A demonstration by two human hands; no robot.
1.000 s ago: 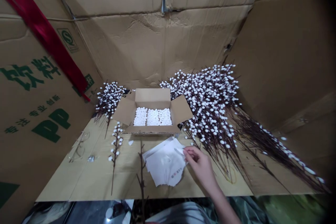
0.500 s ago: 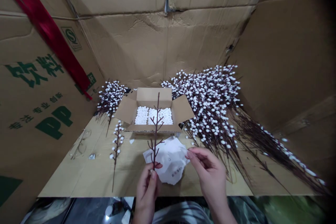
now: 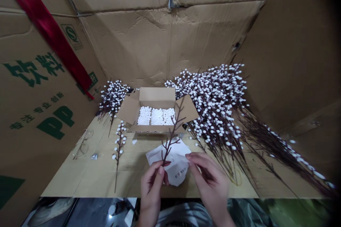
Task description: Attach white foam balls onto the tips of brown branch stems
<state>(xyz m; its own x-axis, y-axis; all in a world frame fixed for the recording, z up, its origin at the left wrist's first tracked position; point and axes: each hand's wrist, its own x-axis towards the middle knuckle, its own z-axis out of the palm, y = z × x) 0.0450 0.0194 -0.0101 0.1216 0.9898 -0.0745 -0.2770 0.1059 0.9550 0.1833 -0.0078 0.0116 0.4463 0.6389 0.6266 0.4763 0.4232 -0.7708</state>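
My left hand is shut on the lower stem of a bare brown branching twig, which rises tilted to the right over a crumpled white paper sheet. My right hand is close beside the twig, its fingertips over the paper's edge. Whether those fingers pinch something small is hidden. Farther left, an artificial stem with white buds lies on the cardboard work surface. A large heap of white-budded stems spreads to the right.
An open cardboard box of white foam balls stands behind the paper. A smaller bunch of budded stems sits left of it. Eyeglasses lie at the left. Cardboard walls surround the surface, with a red ribbon at upper left.
The twig has risen and now leans further right, with my left hand staying on it. My right hand has shifted slightly toward the paper. The view has tilted a little.
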